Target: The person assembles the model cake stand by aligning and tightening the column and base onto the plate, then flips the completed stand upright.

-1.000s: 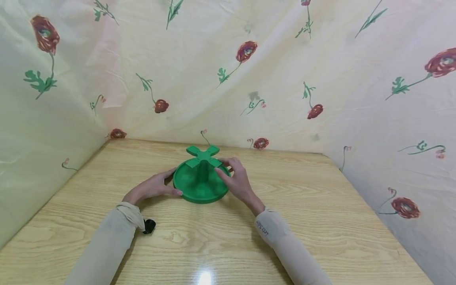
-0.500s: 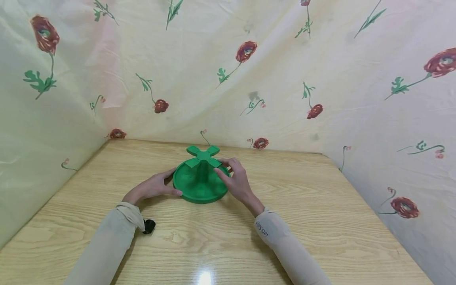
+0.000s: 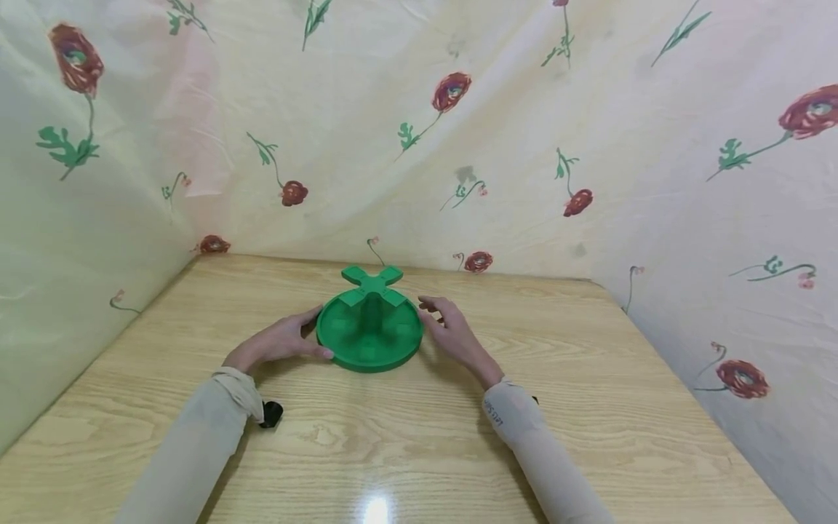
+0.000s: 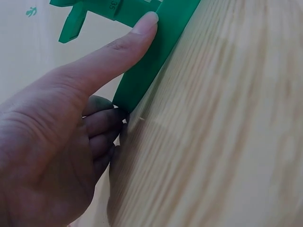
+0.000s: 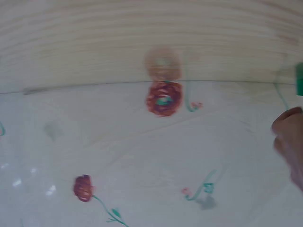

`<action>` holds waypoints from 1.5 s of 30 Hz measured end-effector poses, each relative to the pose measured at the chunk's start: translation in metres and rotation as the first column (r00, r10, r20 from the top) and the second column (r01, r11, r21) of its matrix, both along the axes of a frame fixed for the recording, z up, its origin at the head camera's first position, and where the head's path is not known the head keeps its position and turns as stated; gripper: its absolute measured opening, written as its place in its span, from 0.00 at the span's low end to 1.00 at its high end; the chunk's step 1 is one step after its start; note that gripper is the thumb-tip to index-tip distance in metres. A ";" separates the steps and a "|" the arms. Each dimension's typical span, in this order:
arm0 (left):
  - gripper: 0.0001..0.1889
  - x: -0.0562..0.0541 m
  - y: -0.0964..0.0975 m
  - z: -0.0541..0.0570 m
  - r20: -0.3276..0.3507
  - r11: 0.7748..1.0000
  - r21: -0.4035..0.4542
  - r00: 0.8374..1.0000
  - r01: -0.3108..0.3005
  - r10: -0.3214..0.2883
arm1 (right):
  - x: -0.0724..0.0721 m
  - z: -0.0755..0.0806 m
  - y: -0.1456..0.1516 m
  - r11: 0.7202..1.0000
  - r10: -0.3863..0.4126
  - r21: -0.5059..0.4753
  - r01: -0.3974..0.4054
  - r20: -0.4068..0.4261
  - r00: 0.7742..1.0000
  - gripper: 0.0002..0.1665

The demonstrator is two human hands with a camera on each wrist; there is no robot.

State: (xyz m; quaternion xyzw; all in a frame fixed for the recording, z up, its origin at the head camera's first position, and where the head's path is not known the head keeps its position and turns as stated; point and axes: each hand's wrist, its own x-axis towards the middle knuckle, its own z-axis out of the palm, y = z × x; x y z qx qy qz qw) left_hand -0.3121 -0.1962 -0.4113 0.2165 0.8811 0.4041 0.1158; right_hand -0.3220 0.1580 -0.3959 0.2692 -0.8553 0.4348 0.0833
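A round green tray (image 3: 369, 364) with a raised rim stands on the table, and a central post in it carries a flat cross-shaped top (image 3: 372, 284). My left hand (image 3: 281, 340) holds the tray's left side, thumb at the near rim and fingers round the far side. In the left wrist view the thumb (image 4: 137, 35) presses the green wall, while the fingertips are partly hidden at its lower edge. My right hand (image 3: 452, 333) is just off the tray's right rim, fingers loosely bent and holding nothing. Only a bit of that hand (image 5: 291, 137) shows in the right wrist view.
The wooden table (image 3: 406, 451) ends at a floral sheet (image 3: 366, 145) hanging at the back and both sides. A small black object (image 3: 271, 414) sits by the left sleeve. Light glares off the near table surface.
My right hand has let go of the tray's right side, where it was by the cross-shaped top, and shifted slightly right. The left hand and tray stay in place.
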 end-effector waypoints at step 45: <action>0.47 -0.010 0.000 0.001 -0.033 0.986 0.168 0.999 -0.005 0.011 | -0.018 -0.002 0.021 0.986 0.156 -0.013 -0.165 0.421 0.894 0.50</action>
